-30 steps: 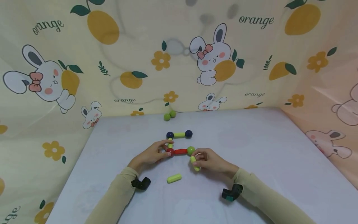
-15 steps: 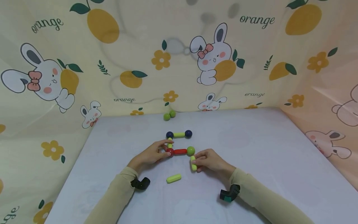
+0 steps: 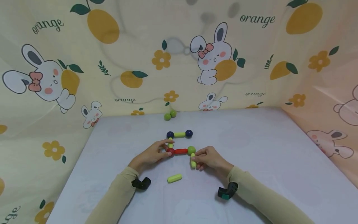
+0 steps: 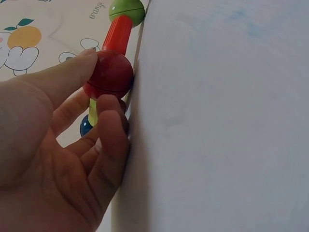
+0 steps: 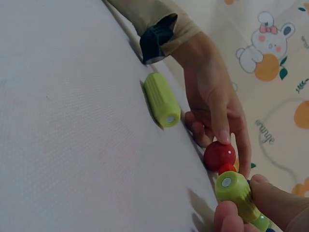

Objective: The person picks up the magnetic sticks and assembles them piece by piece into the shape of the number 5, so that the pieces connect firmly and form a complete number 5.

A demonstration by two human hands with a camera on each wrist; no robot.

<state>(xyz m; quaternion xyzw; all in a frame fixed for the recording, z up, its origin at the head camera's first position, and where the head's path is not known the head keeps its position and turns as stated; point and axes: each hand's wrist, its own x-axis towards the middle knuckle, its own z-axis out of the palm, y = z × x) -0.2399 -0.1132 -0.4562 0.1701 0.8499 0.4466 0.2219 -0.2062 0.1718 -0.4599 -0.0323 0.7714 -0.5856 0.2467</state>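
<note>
My left hand grips the red ball at the corner of a ball-and-stick chain, thumb and fingers around it in the left wrist view. From that ball a red rod runs right to a green ball. My right hand pinches a yellow-green rod, whose far end is right at the green ball. A silvery disc shows on its near end in the right wrist view. Another yellow-green rod, partly behind the left fingers, leads back to a dark blue ball.
A further yellow-green rod joins that blue ball to a second dark blue ball. One loose yellow-green rod lies nearer me, between the forearms. Two green balls sit at the white table's back edge, before a printed cloth.
My right hand has moved slightly left and away from me, straightening the pinched rod and bringing its end up to the green ball. The left hand stays on the red ball.
</note>
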